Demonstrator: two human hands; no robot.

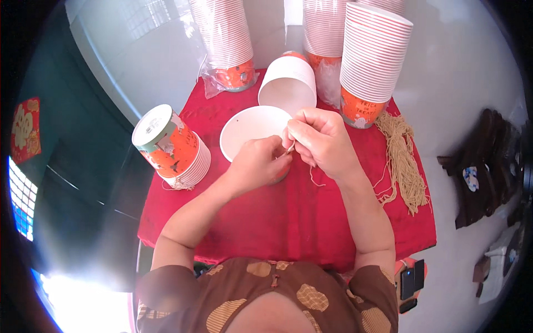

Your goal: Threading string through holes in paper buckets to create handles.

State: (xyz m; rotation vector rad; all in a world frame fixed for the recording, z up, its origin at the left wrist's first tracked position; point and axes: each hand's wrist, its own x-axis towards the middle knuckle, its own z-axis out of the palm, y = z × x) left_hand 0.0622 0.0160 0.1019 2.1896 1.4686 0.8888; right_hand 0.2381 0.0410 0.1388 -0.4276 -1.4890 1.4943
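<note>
A white-lined paper bucket (247, 130) sits in front of me, its mouth turned up toward me. My left hand (258, 161) is closed at the near right of its rim, thumb and fingers pinching a thin beige cord. My right hand (322, 141) is also closed in a pinch on the cord, just right of the left hand. A loose end of the cord (315, 178) hangs below the right hand. The fingers partly hide the rim and the bucket's outer side. Just beyond, a second paper bucket (288, 75) lies with its white mouth facing me.
On the red tablecloth (239, 222), an upside-down stack of orange buckets (172, 147) stands at left. Taller stacks rise at the back left (227, 44) and right (372, 61), some in clear plastic. A bundle of beige cords (405, 166) drapes over the right side. Phones (411, 282) lie lower right.
</note>
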